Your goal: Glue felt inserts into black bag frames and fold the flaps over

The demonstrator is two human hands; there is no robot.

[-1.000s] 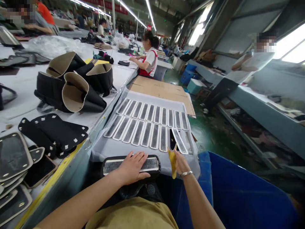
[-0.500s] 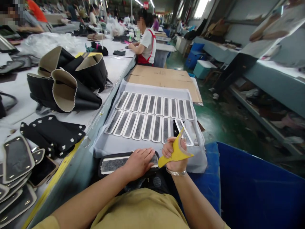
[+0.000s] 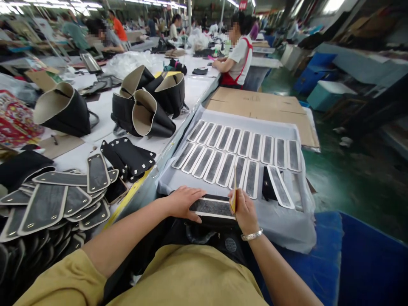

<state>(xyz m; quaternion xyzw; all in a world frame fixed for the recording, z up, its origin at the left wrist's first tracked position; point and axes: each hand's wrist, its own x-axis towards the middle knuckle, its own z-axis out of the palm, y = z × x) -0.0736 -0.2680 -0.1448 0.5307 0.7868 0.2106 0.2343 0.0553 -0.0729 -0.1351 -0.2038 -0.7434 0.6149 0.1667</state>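
Observation:
My left hand lies palm down on the left end of a dark grey rectangular panel with pale edges, its fingers stretched out. The panel rests lengthwise on a black bag-like item in front of my body. My right hand is closed round a flat yellow piece, seen almost edge-on and held upright at the panel's right end. Whether the piece presses on the panel I cannot tell. Beyond both hands, white-bordered grey panels lie in two rows on a pale sheet.
Black open-ended bag bodies stand on the long table at left. Nearer are black strips and a heap of grey pieces with eyelets. Flat cardboard lies beyond the sheet; a blue bin is at right. A co-worker sits ahead.
The yellow piece has turned from broadside to edge-on and come down to the panel's right end. My left hand has shifted to the panel's left end. The view has swung left.

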